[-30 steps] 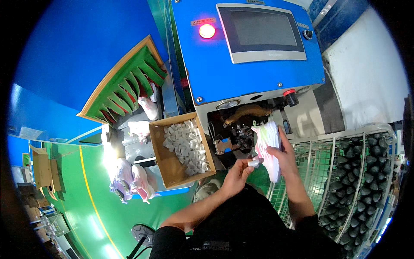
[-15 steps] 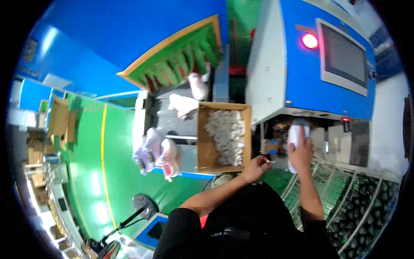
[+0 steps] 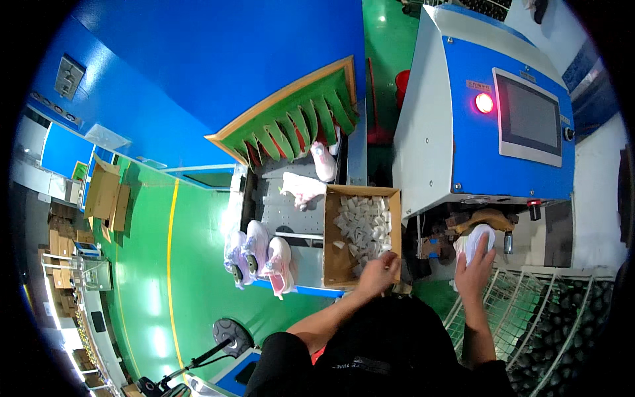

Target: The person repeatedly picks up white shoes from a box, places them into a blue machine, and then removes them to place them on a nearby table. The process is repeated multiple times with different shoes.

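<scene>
White shoe (image 3: 479,239) under right hand (image 3: 471,272), left hand (image 3: 377,275) at carton (image 3: 335,268)

Grasps the shoe from above with the right, long axis pointing forward, toward the underside of the blue machine (image 3: 466,159). Places the left, nearer to the white pieces (image 3: 360,221), over the carton's near right corner; too obscured to say if clasping anything.

Glare streaks the green floor (image 3: 142,231), a red lamp (image 3: 484,103) glows, and the fisheye corners fall black.

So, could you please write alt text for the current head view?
A person's right hand holds a white shoe at a blue-and-white machine, while the left hand is over a cardboard box of small white pieces.
</scene>
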Action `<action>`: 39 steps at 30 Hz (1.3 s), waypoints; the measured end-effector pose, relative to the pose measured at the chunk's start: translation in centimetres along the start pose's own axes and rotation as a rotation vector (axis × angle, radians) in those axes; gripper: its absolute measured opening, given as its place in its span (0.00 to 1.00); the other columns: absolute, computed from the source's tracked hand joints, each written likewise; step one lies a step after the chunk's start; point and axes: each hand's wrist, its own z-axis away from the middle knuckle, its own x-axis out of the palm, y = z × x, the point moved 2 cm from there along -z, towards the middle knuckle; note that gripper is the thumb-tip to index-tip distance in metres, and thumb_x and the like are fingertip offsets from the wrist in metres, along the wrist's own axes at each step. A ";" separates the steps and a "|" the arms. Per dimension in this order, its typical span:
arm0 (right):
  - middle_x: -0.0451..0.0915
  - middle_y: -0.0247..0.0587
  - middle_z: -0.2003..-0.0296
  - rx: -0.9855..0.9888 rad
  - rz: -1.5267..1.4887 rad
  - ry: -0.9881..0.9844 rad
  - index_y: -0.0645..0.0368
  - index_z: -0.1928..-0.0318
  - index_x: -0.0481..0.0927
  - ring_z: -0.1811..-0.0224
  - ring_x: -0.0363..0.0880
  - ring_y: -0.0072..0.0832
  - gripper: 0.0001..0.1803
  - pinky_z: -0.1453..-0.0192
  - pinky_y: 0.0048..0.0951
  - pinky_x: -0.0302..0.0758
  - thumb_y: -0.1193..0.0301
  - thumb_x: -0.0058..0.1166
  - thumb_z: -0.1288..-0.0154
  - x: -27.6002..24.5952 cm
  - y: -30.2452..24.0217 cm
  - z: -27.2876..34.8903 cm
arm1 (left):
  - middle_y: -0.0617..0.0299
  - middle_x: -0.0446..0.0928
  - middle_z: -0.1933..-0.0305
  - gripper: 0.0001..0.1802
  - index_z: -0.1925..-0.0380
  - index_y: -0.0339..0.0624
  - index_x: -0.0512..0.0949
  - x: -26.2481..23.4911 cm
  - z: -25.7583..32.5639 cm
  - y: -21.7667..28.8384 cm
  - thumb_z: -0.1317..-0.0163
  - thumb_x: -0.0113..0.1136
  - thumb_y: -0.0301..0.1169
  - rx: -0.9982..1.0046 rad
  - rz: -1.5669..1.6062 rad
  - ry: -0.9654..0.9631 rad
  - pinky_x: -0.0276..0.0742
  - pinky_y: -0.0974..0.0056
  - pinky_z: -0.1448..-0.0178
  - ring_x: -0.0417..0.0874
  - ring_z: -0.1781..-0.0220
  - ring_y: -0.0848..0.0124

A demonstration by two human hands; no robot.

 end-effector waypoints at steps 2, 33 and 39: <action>0.54 0.71 0.27 -0.073 -0.162 0.064 0.53 0.19 0.44 0.28 0.59 0.70 0.51 0.26 0.55 0.61 0.73 0.59 0.37 0.1 1.0 2.9 | 0.45 0.85 0.59 0.23 0.51 0.36 0.81 2.5 -0.4 0.4 0.28 0.57 0.47 0.072 0.179 -0.239 0.81 0.55 0.49 0.88 0.56 0.56; 0.77 0.57 0.44 0.321 -2.334 0.695 0.60 0.27 0.63 0.54 0.84 0.40 0.35 0.51 0.36 0.84 0.59 0.55 0.28 -7.3 29.6 30.0 | 0.53 0.73 0.31 0.32 0.32 0.34 0.70 11.4 4.7 0.4 0.28 0.54 0.45 -0.250 -0.093 -0.834 0.67 0.56 0.27 0.74 0.32 0.61; 0.78 0.52 0.63 -0.618 -2.884 1.002 0.71 0.42 0.72 0.67 0.77 0.32 0.30 0.63 0.30 0.79 0.54 0.50 0.26 -15.2 43.4 28.6 | 0.54 0.73 0.31 0.33 0.32 0.33 0.70 17.8 7.8 3.2 0.29 0.57 0.43 -0.202 -0.216 -0.902 0.66 0.56 0.27 0.73 0.31 0.62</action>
